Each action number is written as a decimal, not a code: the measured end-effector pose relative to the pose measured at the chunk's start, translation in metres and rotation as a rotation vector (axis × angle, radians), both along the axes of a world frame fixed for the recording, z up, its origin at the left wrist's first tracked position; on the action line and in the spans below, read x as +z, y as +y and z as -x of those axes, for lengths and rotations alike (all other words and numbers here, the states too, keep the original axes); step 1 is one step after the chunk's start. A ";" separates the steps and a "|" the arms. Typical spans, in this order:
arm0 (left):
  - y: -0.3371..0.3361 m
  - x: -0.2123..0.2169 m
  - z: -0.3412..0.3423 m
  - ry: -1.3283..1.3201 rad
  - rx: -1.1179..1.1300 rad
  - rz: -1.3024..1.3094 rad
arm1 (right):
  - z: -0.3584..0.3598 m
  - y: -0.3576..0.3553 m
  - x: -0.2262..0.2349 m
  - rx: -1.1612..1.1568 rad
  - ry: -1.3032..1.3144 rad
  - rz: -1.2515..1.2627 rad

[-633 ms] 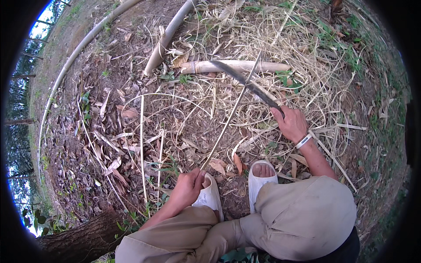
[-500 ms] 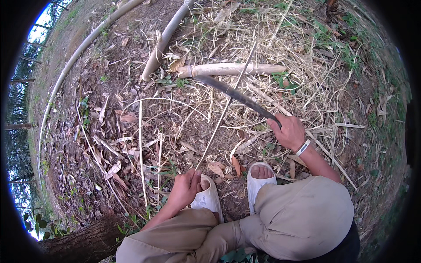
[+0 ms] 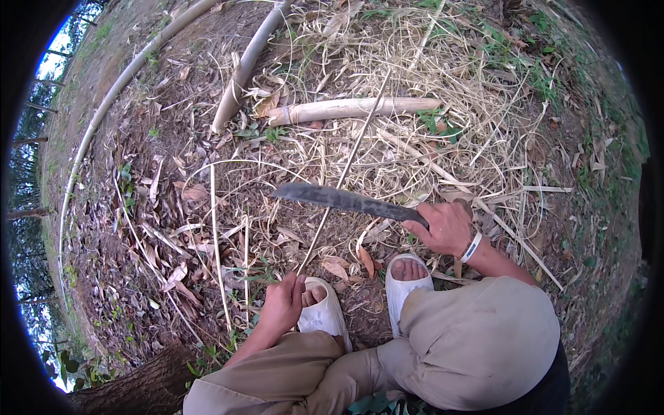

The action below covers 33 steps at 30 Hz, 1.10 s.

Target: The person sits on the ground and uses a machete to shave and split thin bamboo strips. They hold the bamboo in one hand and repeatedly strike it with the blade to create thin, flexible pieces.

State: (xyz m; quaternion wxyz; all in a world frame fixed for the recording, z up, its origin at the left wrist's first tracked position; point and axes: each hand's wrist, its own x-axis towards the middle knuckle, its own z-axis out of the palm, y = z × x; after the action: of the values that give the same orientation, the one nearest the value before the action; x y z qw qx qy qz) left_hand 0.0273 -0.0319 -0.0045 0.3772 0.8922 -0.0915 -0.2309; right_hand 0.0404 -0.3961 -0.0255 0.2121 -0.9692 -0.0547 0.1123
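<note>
My right hand (image 3: 446, 227) is closed round the handle of a machete (image 3: 349, 200). Its dark blade points left and lies across a long thin bamboo strip (image 3: 358, 142). Whether the edge touches the strip I cannot tell. The strip's near end is pinched in my left hand (image 3: 282, 301), beside my left shoe. From there it slants up and away, passing over a short pale bamboo length (image 3: 408, 105) that lies crosswise on the ground.
Curly bamboo shavings (image 3: 484, 124) cover the ground at the far right. Two bamboo poles (image 3: 249, 69) (image 3: 104, 104) lie at the far left. Dry leaves and loose strips (image 3: 216, 242) are scattered on the left. A tree trunk (image 3: 131, 380) stands at the lower left, close to my leg.
The machete blade has come down along the strip toward me and swung nearly level. My left hand keeps its pinch on the strip, with only a slight shift.
</note>
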 end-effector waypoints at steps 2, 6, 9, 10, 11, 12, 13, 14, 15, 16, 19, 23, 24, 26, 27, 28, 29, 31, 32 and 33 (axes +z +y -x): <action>0.006 0.006 0.000 0.060 -0.044 -0.079 | -0.004 -0.009 -0.005 0.091 -0.072 0.040; 0.024 0.019 0.017 0.130 -0.065 -0.154 | -0.050 -0.072 -0.026 -0.287 -0.022 0.136; 0.042 0.009 0.027 0.221 0.032 -0.076 | -0.075 -0.129 -0.028 -0.580 -0.043 0.207; 0.044 0.009 0.023 0.320 0.117 -0.044 | -0.078 -0.131 -0.022 -0.633 -0.040 0.155; 0.045 0.009 0.017 0.418 0.203 -0.009 | -0.076 -0.123 -0.022 -0.619 -0.082 0.070; 0.039 0.015 0.008 0.620 0.368 0.181 | -0.067 -0.110 -0.021 -0.598 -0.123 -0.017; 0.031 0.018 -0.003 0.641 0.430 0.266 | -0.056 -0.095 -0.021 -0.576 -0.163 -0.106; 0.021 0.019 -0.013 0.667 0.486 0.354 | -0.043 -0.074 -0.016 -0.544 -0.167 -0.170; 0.011 0.019 -0.022 0.688 0.539 0.445 | -0.032 -0.047 -0.009 -0.511 -0.175 -0.233; 0.004 0.016 -0.026 0.669 0.523 0.474 | -0.020 -0.021 -0.003 -0.425 -0.157 -0.271; -0.015 0.012 -0.039 0.628 0.492 0.559 | 0.012 0.040 0.004 -0.163 -0.199 -0.290; -0.036 0.022 -0.044 0.710 0.650 0.644 | 0.030 0.071 -0.007 0.047 -0.267 -0.269; -0.032 0.021 -0.041 0.729 0.636 0.656 | 0.029 0.073 -0.009 0.082 -0.281 -0.266; -0.023 0.023 -0.036 0.744 0.469 0.753 | 0.017 0.059 -0.012 0.087 -0.307 -0.199; -0.023 0.022 -0.035 0.746 0.456 0.770 | 0.009 0.051 -0.015 0.088 -0.322 -0.165; -0.024 0.024 -0.034 0.749 0.443 0.783 | 0.002 0.046 -0.021 0.102 -0.451 -0.152; -0.025 0.026 -0.033 0.752 0.430 0.796 | -0.001 0.039 -0.025 0.119 -0.456 -0.135; -0.024 0.030 -0.035 0.777 0.456 0.772 | -0.012 0.030 -0.020 0.156 -0.468 -0.095; -0.019 0.030 -0.036 0.787 0.466 0.773 | -0.019 0.027 -0.024 0.100 -0.503 -0.103; -0.016 0.030 -0.038 0.795 0.474 0.778 | -0.023 0.017 -0.027 0.049 -0.447 -0.067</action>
State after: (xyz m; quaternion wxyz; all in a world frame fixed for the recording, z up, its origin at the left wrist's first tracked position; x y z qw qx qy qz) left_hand 0.0649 -0.0483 0.0250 0.7224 0.5300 0.1803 -0.4058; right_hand 0.0637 -0.3793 -0.0523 0.2237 -0.9609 -0.1274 -0.1022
